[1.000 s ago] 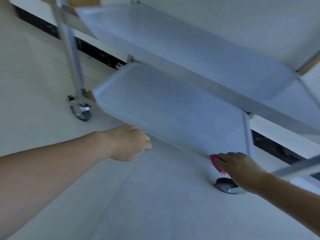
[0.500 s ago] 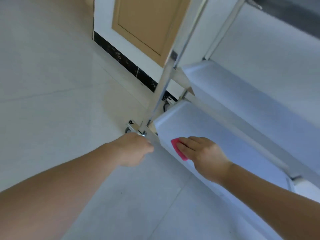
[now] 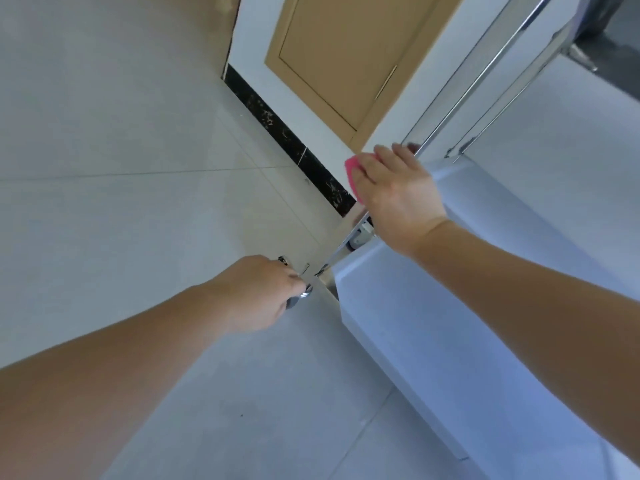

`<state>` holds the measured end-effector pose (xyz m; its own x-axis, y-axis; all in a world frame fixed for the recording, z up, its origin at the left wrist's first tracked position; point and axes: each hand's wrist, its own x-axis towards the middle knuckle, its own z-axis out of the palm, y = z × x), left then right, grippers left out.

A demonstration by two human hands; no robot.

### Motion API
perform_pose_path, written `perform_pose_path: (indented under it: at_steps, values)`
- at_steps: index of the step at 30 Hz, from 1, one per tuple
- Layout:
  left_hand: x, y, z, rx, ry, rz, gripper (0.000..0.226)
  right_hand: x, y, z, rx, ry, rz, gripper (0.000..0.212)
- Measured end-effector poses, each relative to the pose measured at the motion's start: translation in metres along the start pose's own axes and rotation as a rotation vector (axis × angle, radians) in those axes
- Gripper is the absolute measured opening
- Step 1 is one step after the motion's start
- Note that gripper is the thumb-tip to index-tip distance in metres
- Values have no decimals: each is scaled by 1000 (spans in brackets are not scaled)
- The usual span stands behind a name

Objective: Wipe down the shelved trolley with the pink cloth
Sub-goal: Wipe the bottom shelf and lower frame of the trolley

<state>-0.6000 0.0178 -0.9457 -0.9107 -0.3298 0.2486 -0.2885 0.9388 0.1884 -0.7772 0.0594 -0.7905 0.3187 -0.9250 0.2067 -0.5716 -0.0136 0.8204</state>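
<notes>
right hand [image 3: 398, 195] presses pink cloth [image 3: 355, 174] against upright metal post [image 3: 408, 140] of trolley, fingers fairly straight over cloth, cloth pokes out left of fingertips; middle shelf [image 3: 491, 209] just right of that hand, bottom shelf [image 3: 433, 341] below its wrist; left hand [image 3: 258, 294] low over floor [image 3: 104, 168], curled, looks empty, caster wheel [image 3: 299, 299] just past its knuckles; brown door [image 3: 346, 53] beyond right hand
</notes>
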Motion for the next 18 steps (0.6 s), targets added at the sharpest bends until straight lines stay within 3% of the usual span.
perform_pose_path:
  at_steps: [4, 7, 11, 18]
  values:
    - [-5, -1, 7, -5, -40, 6, 28, -1, -18, 8, -217, -170, -37, 39]
    - [-6, -5, 11, 2, -63, 5, 29, -11, -42, 28, -125, -293, -69, 44]
    - [-8, -9, 17, 16, -81, -10, 27, -23, -70, 50, -36, -308, -111, 56]
    - [-26, -16, 22, 91, -211, 4, 26, -40, -135, 93, 81, -435, -247, 57]
